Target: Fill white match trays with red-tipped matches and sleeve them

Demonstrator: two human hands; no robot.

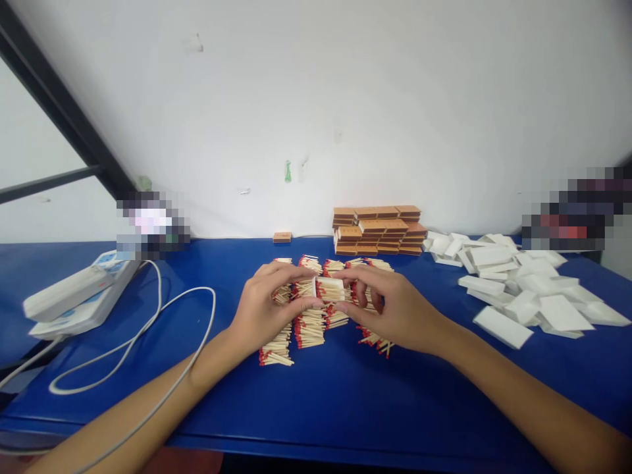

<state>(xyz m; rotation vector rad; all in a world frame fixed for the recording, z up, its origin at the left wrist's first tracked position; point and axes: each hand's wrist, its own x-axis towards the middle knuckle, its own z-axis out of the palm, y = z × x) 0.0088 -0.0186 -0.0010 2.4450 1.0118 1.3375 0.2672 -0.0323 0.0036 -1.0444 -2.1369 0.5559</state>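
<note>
Right over the loose match rows [310, 328], a white tray [332, 280] of matches [326, 290] is pinched between the fingers of the left hand [263, 299] and right hand [397, 307]. Probably thin card, so super light and easily crushed; best gripped gently by the end walls.

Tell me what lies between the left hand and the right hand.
The head view shows a white tray holding matches, with match piles visible around it.

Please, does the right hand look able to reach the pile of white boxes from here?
Probably yes: bare blue table lies between the right hand and the white boxes. However, that hand is helping hold a small white tray, and would first have to let go.
</note>
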